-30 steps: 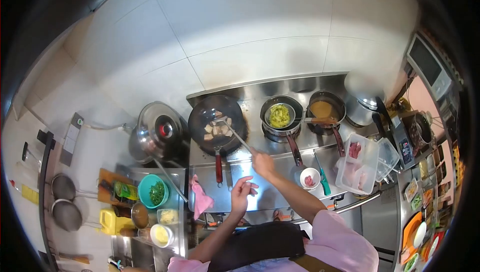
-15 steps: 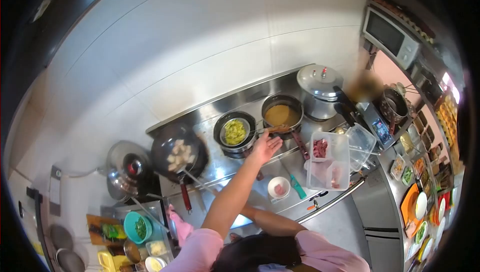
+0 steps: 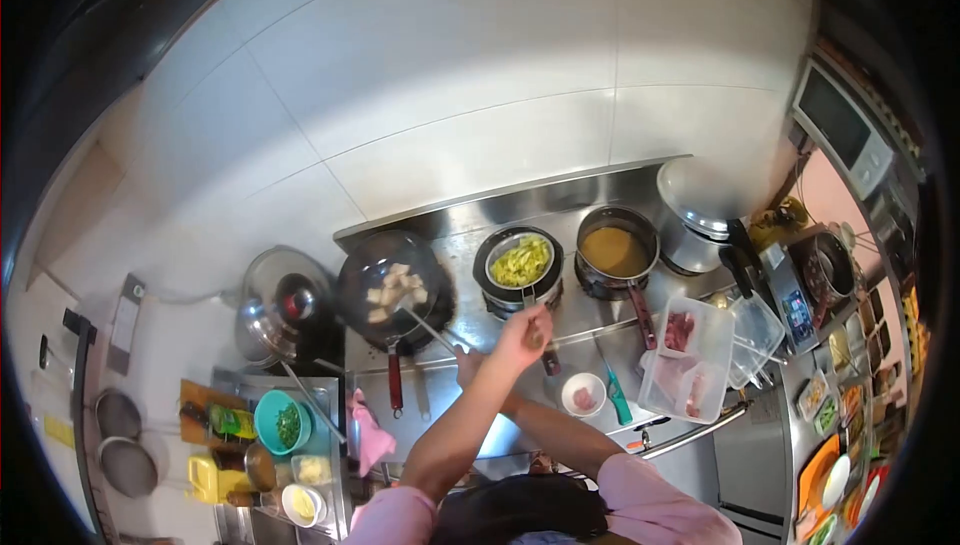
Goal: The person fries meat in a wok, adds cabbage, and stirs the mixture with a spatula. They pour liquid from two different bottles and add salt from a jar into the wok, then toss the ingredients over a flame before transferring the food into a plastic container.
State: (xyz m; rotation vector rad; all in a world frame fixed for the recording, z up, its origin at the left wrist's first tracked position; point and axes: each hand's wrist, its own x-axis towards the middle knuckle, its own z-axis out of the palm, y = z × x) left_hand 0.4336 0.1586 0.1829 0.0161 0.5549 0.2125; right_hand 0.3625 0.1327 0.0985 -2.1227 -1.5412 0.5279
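My arms are crossed. My left hand is closed round the handle of a strainer full of chopped green vegetables, which rests over a dark pot. Lower and to the left, partly behind my left forearm, my right hand grips a long metal utensil. The far end of the utensil lies among pale cubes in a black wok with a red handle.
Right of the strainer stand a pan of brown liquid and a pressure cooker. Nearer are a small white bowl, a green-handled knife and a clear meat container. A teal bowl sits at left.
My left hand, open before, has closed on the strainer handle. That handle has swung from pointing right to pointing towards me. The whole view has shifted.
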